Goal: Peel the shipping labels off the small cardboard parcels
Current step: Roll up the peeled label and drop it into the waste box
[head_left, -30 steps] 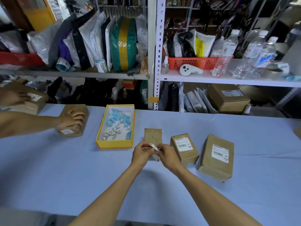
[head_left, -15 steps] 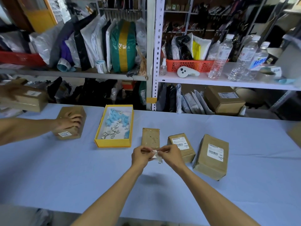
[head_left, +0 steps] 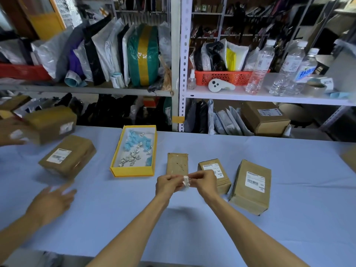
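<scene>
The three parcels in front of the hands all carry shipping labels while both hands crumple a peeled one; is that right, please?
Not quite: the head view shows the leftmost parcel bare; only the middle parcel and right parcel carry labels. Left hand and right hand do crumple a peeled label.

Crumpled white label (head_left: 186, 182) held aloft, just before a flat, bare brown parcel (head_left: 177, 164).

The left hand (head_left: 166, 185) and right hand (head_left: 205, 183) are bare, the forearms apparently bare up to the frame's edge.
</scene>
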The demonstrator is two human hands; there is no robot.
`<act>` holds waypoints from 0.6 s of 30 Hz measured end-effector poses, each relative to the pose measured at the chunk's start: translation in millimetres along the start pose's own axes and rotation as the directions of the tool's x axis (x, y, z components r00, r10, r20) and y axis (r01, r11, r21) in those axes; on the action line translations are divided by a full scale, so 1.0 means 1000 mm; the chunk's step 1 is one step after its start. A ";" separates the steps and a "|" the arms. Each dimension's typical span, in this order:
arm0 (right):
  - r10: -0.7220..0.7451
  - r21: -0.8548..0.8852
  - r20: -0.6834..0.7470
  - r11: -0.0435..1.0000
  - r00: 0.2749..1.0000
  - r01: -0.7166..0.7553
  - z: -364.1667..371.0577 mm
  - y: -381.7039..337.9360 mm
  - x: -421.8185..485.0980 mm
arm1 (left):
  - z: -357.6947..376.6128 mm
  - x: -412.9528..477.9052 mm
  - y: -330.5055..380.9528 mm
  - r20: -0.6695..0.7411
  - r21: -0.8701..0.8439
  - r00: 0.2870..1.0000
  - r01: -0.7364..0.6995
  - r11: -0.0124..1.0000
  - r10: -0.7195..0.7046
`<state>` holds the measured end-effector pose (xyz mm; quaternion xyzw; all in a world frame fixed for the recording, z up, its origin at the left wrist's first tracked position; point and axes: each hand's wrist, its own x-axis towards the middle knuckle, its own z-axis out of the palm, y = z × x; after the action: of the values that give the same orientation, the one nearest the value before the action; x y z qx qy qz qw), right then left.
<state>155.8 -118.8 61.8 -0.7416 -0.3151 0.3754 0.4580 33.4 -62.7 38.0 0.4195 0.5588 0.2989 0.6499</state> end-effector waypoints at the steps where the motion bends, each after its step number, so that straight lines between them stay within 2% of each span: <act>1: -0.004 0.002 -0.015 1.000 1.000 0.004 0.000 -0.001 0.000 | 0.001 -0.001 0.001 0.014 -0.005 1.000 0.003 1.000 -0.003; 6: -0.015 0.007 -0.075 1.000 0.997 0.015 0.001 -0.006 0.003 | 0.010 -0.005 0.003 0.019 0.027 0.999 -0.050 0.998 0.050; 9: 0.023 0.091 -0.079 0.996 0.997 -0.016 0.005 -0.006 0.004 | 0.010 -0.001 0.000 -0.010 0.050 0.996 -0.083 0.995 0.083; 13: 0.075 0.189 -0.046 0.980 0.996 -0.065 0.011 -0.006 0.003 | 0.009 0.004 0.000 -0.055 0.180 0.991 -0.110 0.978 0.122; 18: 0.057 0.135 -0.070 0.990 0.996 -0.047 0.016 -0.002 0.003 | 0.004 0.009 0.010 -0.066 0.222 0.989 -0.113 0.968 0.130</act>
<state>143.2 -108.2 58.3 -0.7309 -0.2528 0.3797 0.5077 39.7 -51.2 42.9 0.5093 0.5872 0.2918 0.5574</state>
